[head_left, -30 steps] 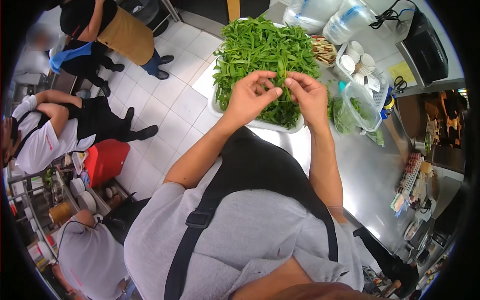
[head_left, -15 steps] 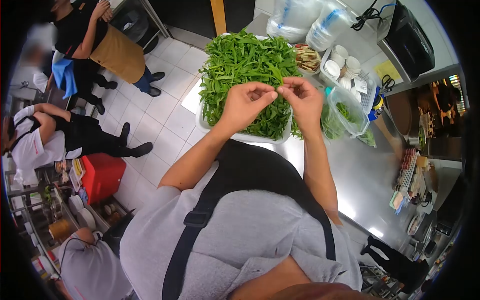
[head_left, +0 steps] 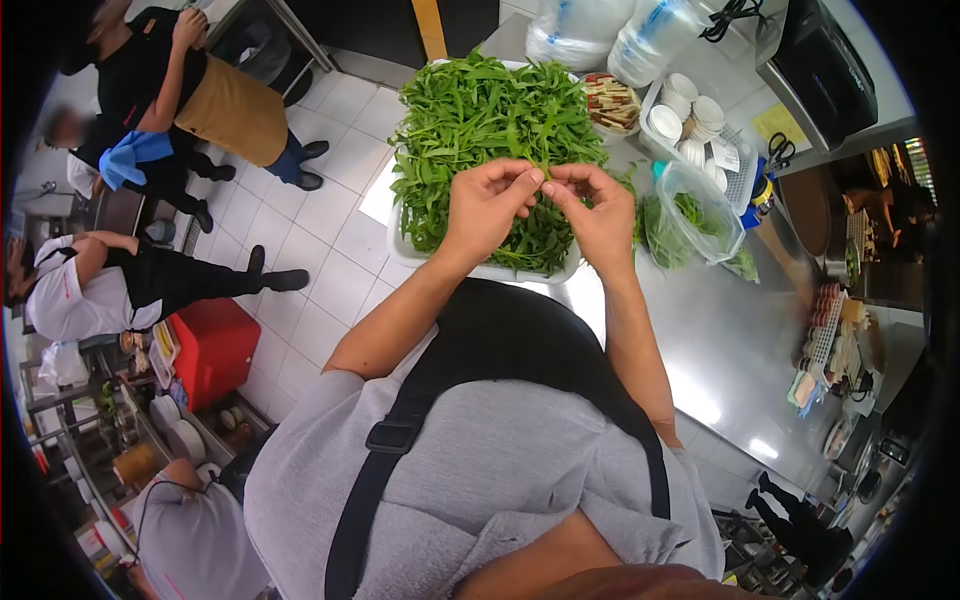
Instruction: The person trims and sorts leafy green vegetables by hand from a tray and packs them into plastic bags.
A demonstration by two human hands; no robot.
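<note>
A white tub (head_left: pixel 408 245) heaped with leafy greens (head_left: pixel 480 100) stands on the counter in front of me. Over the near side of the heap, my left hand (head_left: pixel 488 208) and my right hand (head_left: pixel 597 212) meet, thumbs and forefingers pinched almost tip to tip. Between them is a thin leafy green sprig (head_left: pixel 543 160), its leaves pointing away from me and blending into the pile. The part inside the fingertips is hidden. Right of the tub, a clear plastic bag (head_left: pixel 705 225) with some greens in it lies open.
The steel counter (head_left: pixel 690 340) runs to the right. Behind the bag are a bowl of small packets (head_left: pixel 610 103), a basket of white cups (head_left: pixel 665 122) and scissors (head_left: pixel 780 150). Several people stand to the left, near a red box (head_left: pixel 215 350).
Both hands have shifted slightly left and closer together, still pinched. The sprig's upper leaves have moved left with them. The view has shifted a little.
</note>
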